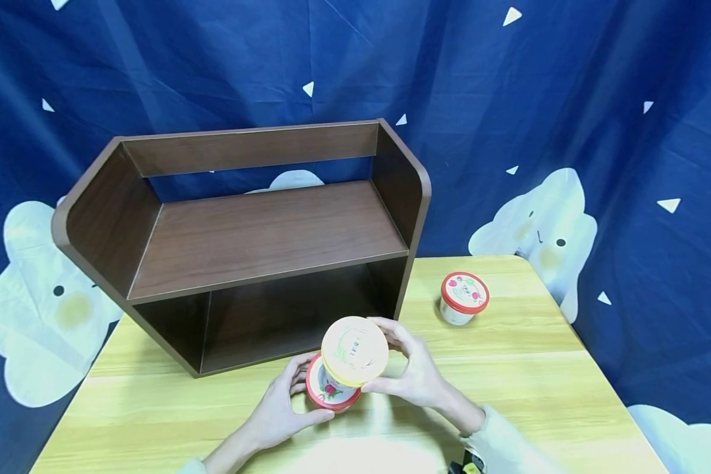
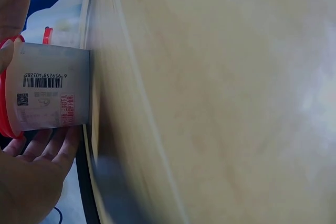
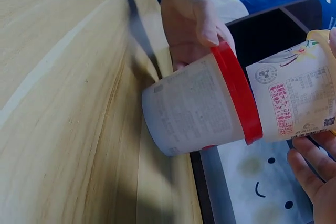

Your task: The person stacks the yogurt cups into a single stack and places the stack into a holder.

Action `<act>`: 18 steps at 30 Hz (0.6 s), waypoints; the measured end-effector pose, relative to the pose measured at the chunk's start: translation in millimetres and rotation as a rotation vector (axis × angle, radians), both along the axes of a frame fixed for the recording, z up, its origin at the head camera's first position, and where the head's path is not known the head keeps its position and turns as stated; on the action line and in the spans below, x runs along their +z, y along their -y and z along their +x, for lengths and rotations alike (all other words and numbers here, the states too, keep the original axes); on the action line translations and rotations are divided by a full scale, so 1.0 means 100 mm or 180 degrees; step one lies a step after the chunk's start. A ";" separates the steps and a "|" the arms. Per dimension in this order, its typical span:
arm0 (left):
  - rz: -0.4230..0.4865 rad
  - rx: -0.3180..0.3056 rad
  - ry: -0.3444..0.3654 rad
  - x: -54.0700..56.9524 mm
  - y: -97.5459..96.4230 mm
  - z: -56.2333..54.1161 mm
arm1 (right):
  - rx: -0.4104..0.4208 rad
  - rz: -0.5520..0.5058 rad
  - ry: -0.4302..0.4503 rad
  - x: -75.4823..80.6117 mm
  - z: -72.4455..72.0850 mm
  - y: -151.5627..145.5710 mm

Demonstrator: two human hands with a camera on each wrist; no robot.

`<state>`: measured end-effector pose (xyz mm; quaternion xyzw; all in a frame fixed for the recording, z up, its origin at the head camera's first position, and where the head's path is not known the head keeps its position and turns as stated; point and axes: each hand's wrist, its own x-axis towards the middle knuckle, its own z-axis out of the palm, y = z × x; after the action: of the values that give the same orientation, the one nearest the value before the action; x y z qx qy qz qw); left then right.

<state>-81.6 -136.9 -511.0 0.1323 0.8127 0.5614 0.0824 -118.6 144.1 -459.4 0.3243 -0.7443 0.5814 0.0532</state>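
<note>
Right hand pinches the yellow-lidded tub over the lower red-lidded tub, which left hand grips with curled fingers; best centre it level before releasing.

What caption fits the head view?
Left hand grips red-lidded tub; right hand holds yellow-lidded tub above it, near a brown shelf.

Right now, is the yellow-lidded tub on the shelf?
No, the right hand holds the yellow-lidded tub over a red-lidded tub.
</note>
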 end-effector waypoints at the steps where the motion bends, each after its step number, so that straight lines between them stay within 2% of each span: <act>1: -0.0005 -0.0005 -0.0012 0.00 0.00 0.00 | 0.0005 -0.0005 -0.0001 0.00 0.00 0.01; 8: -0.0021 0.0018 0.0003 0.00 0.01 0.01 | 0.0026 0.0004 -0.0019 -0.02 -0.01 0.07; 15: -0.0051 0.0027 -0.0113 -0.02 0.02 0.01 | 0.0073 0.0004 -0.0027 -0.05 -0.02 0.10; 18: -0.0061 0.0042 -0.0096 -0.02 0.01 0.01 | 0.0103 0.0001 -0.0029 -0.06 -0.02 0.11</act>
<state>-80.9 -138.3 -513.4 0.1346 0.8200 0.5521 0.0678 -120.7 132.7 -465.2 0.3389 -0.7388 0.5806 0.0471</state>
